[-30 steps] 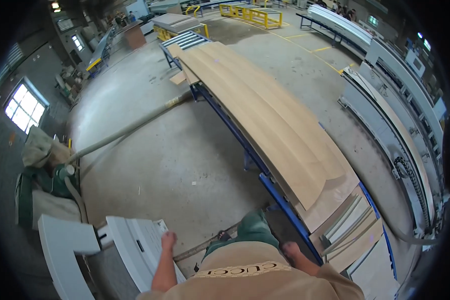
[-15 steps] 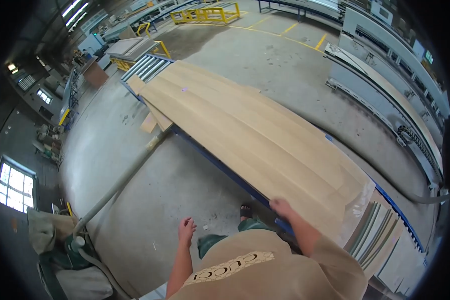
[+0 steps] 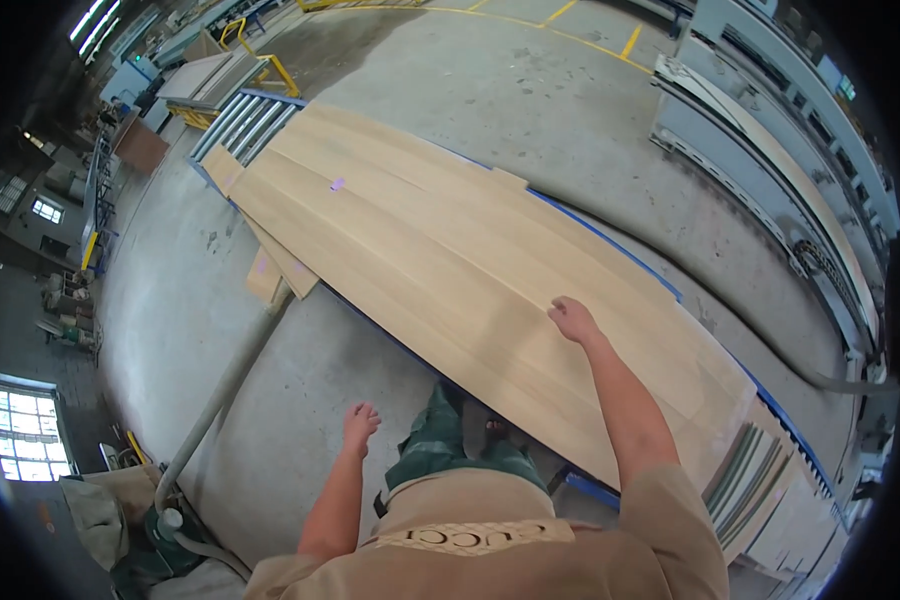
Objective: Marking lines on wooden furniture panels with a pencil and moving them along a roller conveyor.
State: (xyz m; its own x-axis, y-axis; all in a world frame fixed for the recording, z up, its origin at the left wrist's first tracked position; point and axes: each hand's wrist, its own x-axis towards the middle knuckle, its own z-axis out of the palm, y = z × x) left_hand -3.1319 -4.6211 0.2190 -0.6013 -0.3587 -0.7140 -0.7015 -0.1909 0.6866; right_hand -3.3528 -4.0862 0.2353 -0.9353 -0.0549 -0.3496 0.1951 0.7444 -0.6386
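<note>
far left: window point(image 3: 25, 440) low on the dark wall, sacks and a green canister point(image 3: 155, 555) near the bottom edge
left floor: grey hose point(image 3: 225, 385) runs from the canister up toward the near end of the wood offcuts point(image 3: 270, 268); bare concrete floor point(image 3: 270, 460) around it
left hand: left hand point(image 3: 360, 425) hangs free over the concrete, fingers loosely spread, holding nothing, well apart from the wood
centre: stack of long pale veneer sheets point(image 3: 420, 250) lies on a blue-edged frame point(image 3: 610, 240), running from far left to near right; roller conveyor point(image 3: 235, 120) at its far end
right hand: right hand point(image 3: 573, 320) lies flat on the top sheet, palm down, fingers slightly curled, pressing on it and not gripping an edge
change: a second ago both hands were low by the body and off the wood, half a second ago the right hand was at the near edge of the stack; now it is further in, on the face of the top sheet. View has also swung so the stack fills the centre
meaning: reads as contact made on the top sheet, likely the start of sliding or checking it; left hand not yet engaged
right: more sheet stock stacked on edge point(image 3: 770, 480) near the right end of the frame
far right: long grey machine line point(image 3: 770, 170) with a pale board on it, yellow floor lines point(image 3: 570, 20) beyond
</note>
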